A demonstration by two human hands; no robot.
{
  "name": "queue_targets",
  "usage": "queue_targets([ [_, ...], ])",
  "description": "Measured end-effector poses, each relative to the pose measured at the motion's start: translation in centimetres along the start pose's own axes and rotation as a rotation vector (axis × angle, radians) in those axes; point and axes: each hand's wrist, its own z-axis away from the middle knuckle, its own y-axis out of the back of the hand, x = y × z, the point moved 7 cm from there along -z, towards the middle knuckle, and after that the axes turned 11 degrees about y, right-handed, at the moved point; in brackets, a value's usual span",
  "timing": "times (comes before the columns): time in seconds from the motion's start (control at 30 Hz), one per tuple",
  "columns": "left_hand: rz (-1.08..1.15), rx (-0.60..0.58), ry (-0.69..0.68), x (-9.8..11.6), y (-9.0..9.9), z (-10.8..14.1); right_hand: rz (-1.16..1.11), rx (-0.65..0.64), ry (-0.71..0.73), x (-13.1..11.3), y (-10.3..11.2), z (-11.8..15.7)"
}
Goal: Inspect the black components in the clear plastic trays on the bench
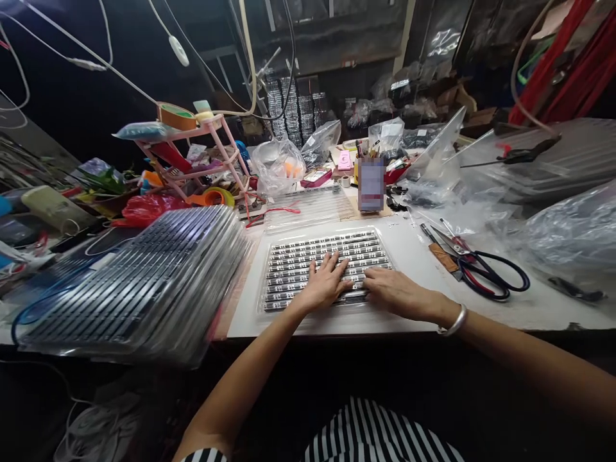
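A clear plastic tray (262, 301) lies on the white work surface (414, 256), filled with rows of dark strips (289, 262) that bear white markings. My left hand (325, 280) rests on the middle of the rows, palm down, its fingers spread. At the tray's right side is my right hand (397, 292), fingers curled against the ends of the lower rows. What its fingertips hold, if anything, is hidden. A silver bangle (453, 321) circles my right wrist.
A tall stack of filled trays (144, 276) stands at the left. Scissors (486, 266) and a brown-handled tool (443, 256) lie at the right. Behind are a pen holder (372, 185), an empty clear tray (308, 206), a pink rack (214, 151) and plastic bags (279, 163).
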Motion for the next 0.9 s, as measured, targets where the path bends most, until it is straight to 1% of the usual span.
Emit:
queue_targets([
  [0.03, 0.0, 0.005, 0.002, 0.0, 0.1, 0.0, -0.048, 0.024, 0.003, 0.3, 0.2, 0.7],
  [0.1, 0.012, 0.009, -0.011, 0.0, 0.3, 0.1, -0.214, 0.119, 0.006, 1.1, 0.5, 2.2],
  [0.17, 0.048, 0.001, -0.054, -0.6, 0.6, 0.4, -0.371, 0.269, -0.039, 2.5, 0.6, 4.0],
  [0.2, 0.074, 0.002, -0.063, -1.4, 0.7, 0.7, -0.404, 0.351, -0.087, 3.4, 0.5, 4.9],
  [0.23, 0.102, 0.011, -0.047, -2.6, 0.9, 1.1, -0.398, 0.418, -0.145, 4.4, 0.4, 5.7],
  [0.27, 0.132, 0.036, -0.003, -4.4, 1.2, 1.6, -0.372, 0.474, -0.209, 5.3, 0.1, 6.4],
  [0.33, 0.195, 0.148, 0.168, -9.0, 1.9, 2.9, -0.311, 0.536, -0.348, 7.1, -0.6, 7.3],
  [0.4, 0.305, 0.295, 0.309, -13.6, 2.6, 4.7, -0.261, 0.526, -0.496, 8.8, -1.7, 7.2],
  [0.43, 0.37, 0.349, 0.344, -15.3, 2.7, 5.7, -0.243, 0.509, -0.557, 9.4, -2.2, 6.9],
  [0.47, 0.427, 0.385, 0.359, -16.6, 2.7, 6.5, -0.228, 0.491, -0.604, 9.9, -2.7, 6.4],
  [0.5, 0.471, 0.401, 0.361, -17.4, 2.7, 7.2, -0.218, 0.477, -0.633, 10.2, -3.1, 5.9],
  [0.57, 0.511, 0.408, 0.355, -18.0, 2.4, 8.0, -0.205, 0.463, -0.653, 10.2, -3.7, 4.8],
  [0.63, 0.519, 0.411, 0.352, -17.7, 2.3, 8.3, -0.19, 0.45, -0.666, 9.7, -4.3, 4.5],
  [0.7, 0.524, 0.413, 0.348, -17.2, 2.4, 8.3, -0.183, 0.453, -0.674, 9.1, -4.7, 4.9],
  [0.77, 0.524, 0.406, 0.34, -16.8, 2.4, 8.2, -0.219, 0.485, -0.672, 8.9, -4.9, 5.7],
  [0.9, 0.534, 0.411, 0.323, -16.9, 2.4, 8.2, -0.351, 0.573, -0.733, 9.5, -4.9, 6.7],
])
